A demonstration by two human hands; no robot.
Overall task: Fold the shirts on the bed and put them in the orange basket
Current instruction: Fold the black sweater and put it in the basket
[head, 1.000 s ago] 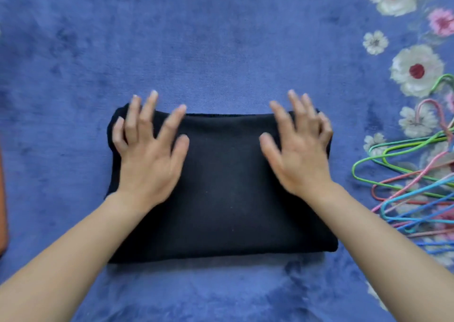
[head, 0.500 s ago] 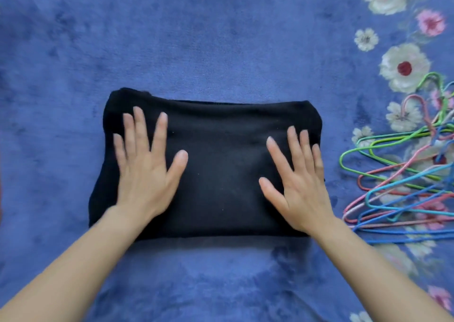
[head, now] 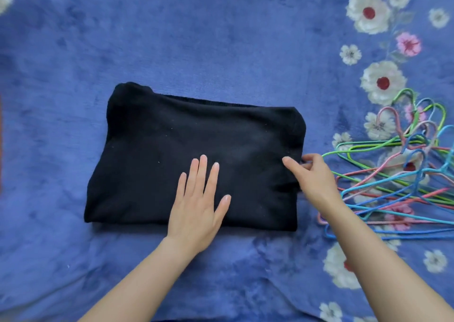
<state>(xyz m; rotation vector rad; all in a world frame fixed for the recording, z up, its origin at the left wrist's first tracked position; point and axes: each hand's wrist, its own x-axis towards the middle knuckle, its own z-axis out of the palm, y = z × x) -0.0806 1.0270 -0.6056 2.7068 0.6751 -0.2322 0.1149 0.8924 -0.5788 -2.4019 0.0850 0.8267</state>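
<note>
Two bare forearms reach in from the near edge. The left hand (head: 199, 199) lies flat with its fingers straight and slightly spread, the palm pressing the near middle of the black shirt (head: 184, 135). To its right, the right hand (head: 313, 178) pinches the shirt's right edge, thumb on top of the cloth and fingers curled at the side of the fold. The shirt spreads away from both hands as a thick, soft, roughly rectangular fold of matte knit flecked with lint. A ribbed band shows along its far side, and it rests flat on the bed. Just beside the pinching fingers, on their right, lies a tangled heap of thin wire hangers (head: 415, 174) coated in green, pink and blue. Under everything and beyond the hands stretches a plush blue blanket (head: 221, 39), printed with white and pink flowers past the hangers.
</note>
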